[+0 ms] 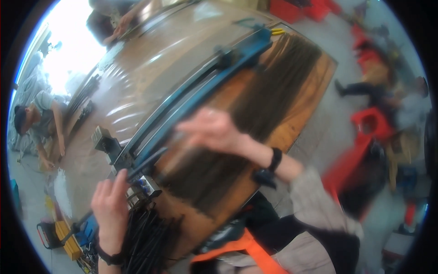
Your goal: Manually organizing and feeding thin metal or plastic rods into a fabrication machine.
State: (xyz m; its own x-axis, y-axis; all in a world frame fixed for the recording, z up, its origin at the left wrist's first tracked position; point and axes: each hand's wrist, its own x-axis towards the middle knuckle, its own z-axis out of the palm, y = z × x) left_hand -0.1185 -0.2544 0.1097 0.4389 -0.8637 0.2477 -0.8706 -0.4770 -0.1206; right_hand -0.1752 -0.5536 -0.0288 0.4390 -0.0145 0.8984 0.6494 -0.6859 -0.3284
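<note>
My left hand (111, 205) is closed at the near end of a long blue rail fixture (182, 112). A dark rod (148, 163) runs from its thumb and fingers up along the rail. My right hand (212, 130) hovers just right of the rail, smeared by motion, so whether its fingers hold anything cannot be made out. Beneath and beyond it, a wide layer of dark thin rods (255, 109) lies side by side on the brown tabletop (303, 107). Small metal blocks (143, 189) sit at the rail's near end, beside my left fingers.
A heap of black rods (150, 237) lies near my left forearm. Clear plastic sheeting (132, 86) covers the table's far side. One co-worker (39, 118) sits at the left, another person's hands (119, 28) work at the far edge. Red chairs (372, 125) and seated people are at right.
</note>
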